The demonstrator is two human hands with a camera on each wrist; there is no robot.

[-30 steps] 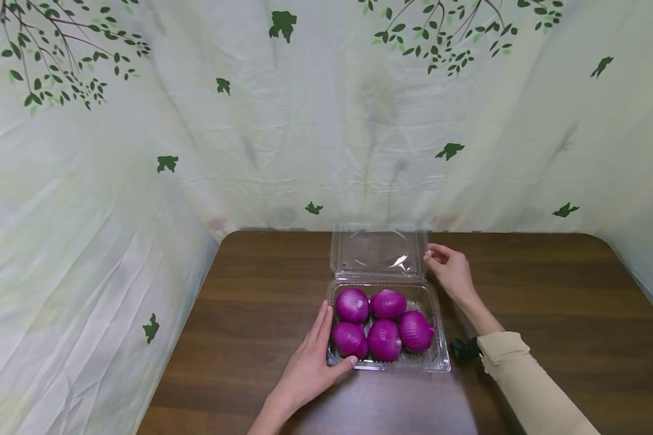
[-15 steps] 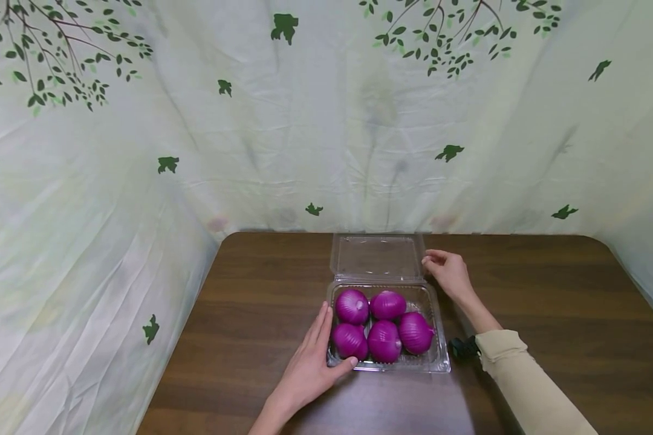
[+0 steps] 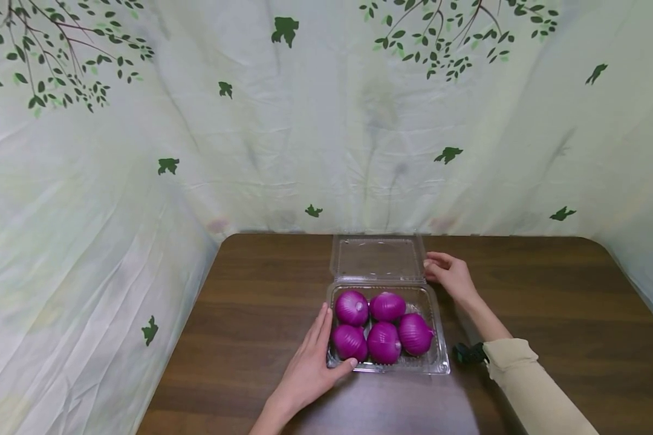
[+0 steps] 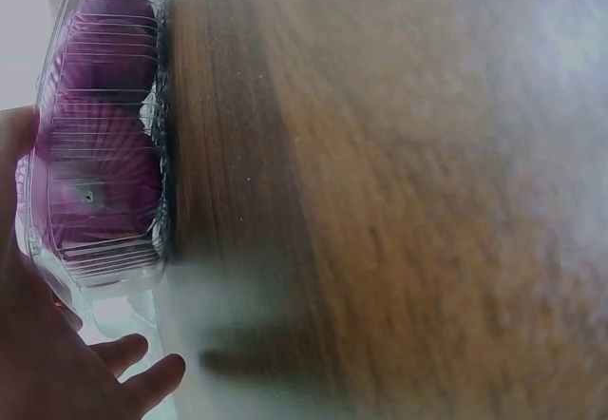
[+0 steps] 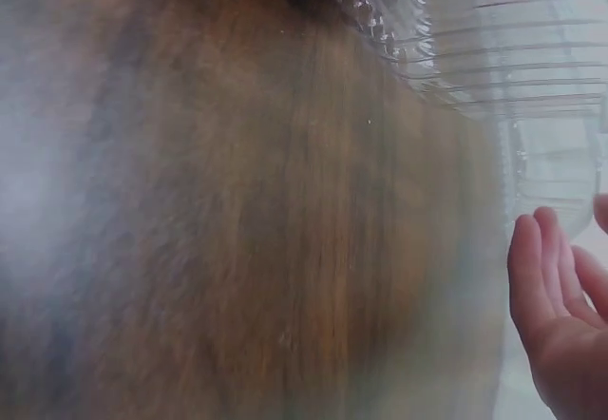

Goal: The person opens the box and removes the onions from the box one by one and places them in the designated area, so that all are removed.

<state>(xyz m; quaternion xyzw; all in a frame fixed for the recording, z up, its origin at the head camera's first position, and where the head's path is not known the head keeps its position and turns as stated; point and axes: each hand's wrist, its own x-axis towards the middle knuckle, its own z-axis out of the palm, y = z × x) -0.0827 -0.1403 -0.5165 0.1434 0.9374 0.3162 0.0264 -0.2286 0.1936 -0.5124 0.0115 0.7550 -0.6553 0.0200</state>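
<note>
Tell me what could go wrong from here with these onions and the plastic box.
The open lid might spring back up if the right hand, at its edge, moves away. The five onions sit uncovered, with a gap at the far right corner of the tray, so a bump could make one roll. The left hand, at the near left corner, might tip the tray if it pressed hard.

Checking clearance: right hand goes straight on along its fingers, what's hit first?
Most likely the open, clear, rectangular plastic lid, at its right edge. The right hand has its fingertips close beside that edge; whether they touch is unclear.
</note>
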